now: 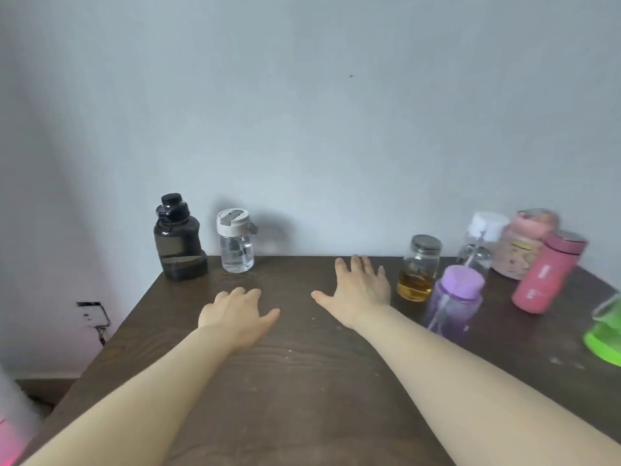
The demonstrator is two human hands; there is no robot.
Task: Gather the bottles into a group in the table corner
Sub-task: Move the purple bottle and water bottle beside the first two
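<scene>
Left hand (235, 314) is empty, palm down over the tabletop (302, 381), fingers loosely curled, thumb out. Right hand (359, 287) is empty too, fingers spread flat, reaching toward the far edge; I can't tell if either palm touches the wood.

Just right of my right hand: jar (418, 269) with amber liquid and a metal lid, upright. Purple bottle (453, 302) sits in front of it, close to my right forearm. Behind those, a clear bottle (484, 240) with white cap, a pink jar (524, 247) by the wall, and a red flask (547, 274) beside it. Green bottle (605, 331) is cut off at the right edge.

Far left corner: black bottle (178, 240) and a white-lidded bottle (235, 243), near each other, well apart from the right-side cluster.
</scene>
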